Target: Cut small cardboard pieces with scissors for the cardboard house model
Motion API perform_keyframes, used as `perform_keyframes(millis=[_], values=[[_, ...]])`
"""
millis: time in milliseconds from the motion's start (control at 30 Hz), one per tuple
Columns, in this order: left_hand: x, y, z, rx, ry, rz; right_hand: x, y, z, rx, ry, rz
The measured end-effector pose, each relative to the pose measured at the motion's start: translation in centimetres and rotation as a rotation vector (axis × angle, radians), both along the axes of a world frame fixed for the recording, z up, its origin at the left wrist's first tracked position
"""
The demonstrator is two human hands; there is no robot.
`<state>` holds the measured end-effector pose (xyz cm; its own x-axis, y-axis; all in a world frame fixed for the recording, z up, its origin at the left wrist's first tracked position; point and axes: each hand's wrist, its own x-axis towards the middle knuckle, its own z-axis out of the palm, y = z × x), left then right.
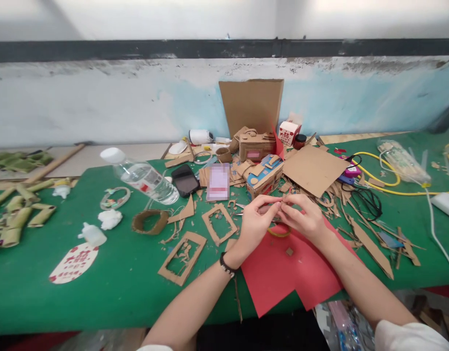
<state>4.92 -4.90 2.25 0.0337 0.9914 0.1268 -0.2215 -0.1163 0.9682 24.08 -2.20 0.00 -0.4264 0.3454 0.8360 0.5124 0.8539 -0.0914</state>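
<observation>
My left hand (256, 220) and my right hand (305, 218) meet above the red paper (270, 278). Thumbs and fingertips of both are pinched together around something small; the fingers hide what it is. Just below them a yellow curved loop (279, 234) shows, partly covered. A pointed metal tip (240, 206) sticks out to the left of my left hand. On the red paper lies a small brown cardboard square (289, 251). Left of my left hand are two cut cardboard frames, one nearer (200, 242) and one farther (212, 237).
Behind my hands stand cardboard models (257, 146) and a flat cardboard sheet (314, 168). Cardboard scraps (370, 246) litter the right side. A tilted water bottle (151, 183), a black phone (185, 180) and a cardboard ring (139, 224) are leftward. Yellow cable (388, 191) runs far right.
</observation>
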Motion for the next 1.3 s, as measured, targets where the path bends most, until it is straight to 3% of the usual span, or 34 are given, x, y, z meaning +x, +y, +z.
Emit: perform_keyframes(millis=[133, 300, 500, 733, 1067, 1300], values=[[0.1, -0.2, 0.0, 0.132, 0.141, 0.089, -0.3, -0.1, -0.1, -0.048, -0.035, -0.032], [0.3, -0.6, -0.1, 0.206, 0.302, 0.107, -0.5, 0.2, 0.0, -0.12, 0.065, -0.052], [0.7, -0.7, -1.0, 0.217, 0.283, 0.093, 0.1, 1.1, -0.5, -0.218, 0.304, -0.021], [0.5, -0.3, -1.8, 0.198, 0.299, 0.116, -0.8, 0.9, -0.4, -0.244, 0.327, 0.026], [0.2, -0.3, -2.0, 0.346, 0.323, 0.197, -1.5, -0.2, -0.2, -0.45, 0.496, 0.117], [0.4, -0.4, -1.9, 0.31, 0.249, 0.142, -2.3, -0.8, -0.2, -0.647, 0.604, 0.183]])
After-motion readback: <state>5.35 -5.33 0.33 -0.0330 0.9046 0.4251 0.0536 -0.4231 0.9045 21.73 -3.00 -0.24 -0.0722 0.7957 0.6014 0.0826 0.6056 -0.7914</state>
